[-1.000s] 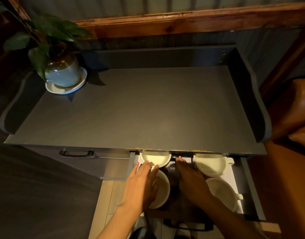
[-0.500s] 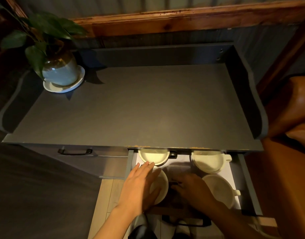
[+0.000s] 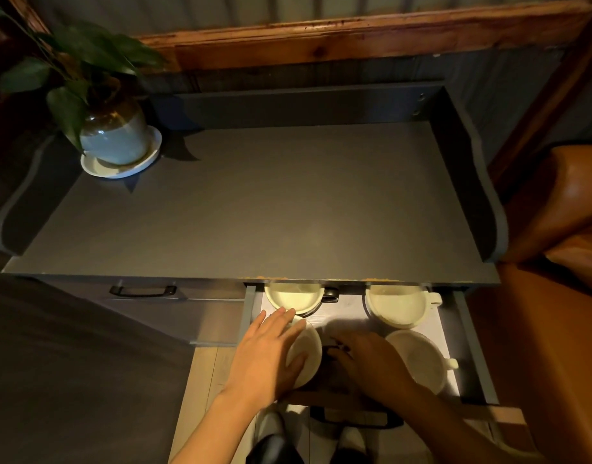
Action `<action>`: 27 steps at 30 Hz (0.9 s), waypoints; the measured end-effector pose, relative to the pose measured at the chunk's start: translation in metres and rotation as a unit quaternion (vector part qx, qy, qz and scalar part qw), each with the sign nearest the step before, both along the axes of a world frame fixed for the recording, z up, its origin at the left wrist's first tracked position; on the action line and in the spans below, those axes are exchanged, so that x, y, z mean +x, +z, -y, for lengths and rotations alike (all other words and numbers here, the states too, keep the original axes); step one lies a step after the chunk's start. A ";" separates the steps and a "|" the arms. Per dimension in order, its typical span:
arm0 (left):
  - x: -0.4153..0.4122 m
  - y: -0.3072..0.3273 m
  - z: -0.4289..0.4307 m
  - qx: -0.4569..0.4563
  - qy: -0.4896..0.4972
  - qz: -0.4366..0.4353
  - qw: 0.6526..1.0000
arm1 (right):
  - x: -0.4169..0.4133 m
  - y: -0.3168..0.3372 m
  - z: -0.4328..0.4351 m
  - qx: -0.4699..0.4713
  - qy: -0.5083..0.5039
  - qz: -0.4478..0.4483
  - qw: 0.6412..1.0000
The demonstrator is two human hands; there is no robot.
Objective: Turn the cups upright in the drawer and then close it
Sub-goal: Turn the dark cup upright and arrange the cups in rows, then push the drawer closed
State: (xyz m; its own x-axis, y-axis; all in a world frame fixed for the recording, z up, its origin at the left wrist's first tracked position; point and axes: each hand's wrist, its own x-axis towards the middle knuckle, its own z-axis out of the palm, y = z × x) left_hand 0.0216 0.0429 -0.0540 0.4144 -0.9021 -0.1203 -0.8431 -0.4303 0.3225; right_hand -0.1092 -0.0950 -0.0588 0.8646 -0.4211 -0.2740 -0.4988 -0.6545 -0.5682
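Four pale cups sit in the open drawer (image 3: 468, 349), two at the back half under the cabinet top's front edge, two nearer the front; the left hand (image 3: 271, 353) lies flat, fingers spread, over the front-left cup (image 3: 309, 349), gripping nothing that shows; the right hand (image 3: 371, 360) rests in the dark middle gap, fingers curled, and whether it holds anything cannot be told; the front-right cup (image 3: 418, 360) lies just beside it, handle toward the right wall; the back-left cup (image 3: 294, 296) and back-right cup (image 3: 398, 304) stand apart; the cabinet top (image 3: 271, 209) lies bare but for a potted plant (image 3: 110, 128) at its far left corner.
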 end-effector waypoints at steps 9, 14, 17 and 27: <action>-0.027 0.012 -0.020 -0.121 0.020 -0.072 0.990 | -0.053 0.004 0.014 0.016 -0.118 0.027 0.993; -0.035 0.009 -0.034 -0.089 0.003 -0.050 0.995 | -0.096 0.010 0.018 0.011 -0.148 0.071 0.986; -0.036 0.010 -0.040 -0.099 -0.012 -0.039 0.994 | -0.122 0.014 0.018 -0.006 -0.125 0.077 0.989; -0.023 0.011 -0.074 -0.094 -0.024 -0.044 0.994 | -0.150 0.011 0.001 -0.152 -0.150 0.126 0.969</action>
State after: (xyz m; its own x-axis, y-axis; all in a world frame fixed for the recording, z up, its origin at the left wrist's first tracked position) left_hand -0.0013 0.1164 -0.0435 0.3661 -0.9304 0.0186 -0.8259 -0.3156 0.4672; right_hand -0.2596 -0.0964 -0.0478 0.7135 -0.6927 0.1053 -0.5640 -0.6570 -0.5003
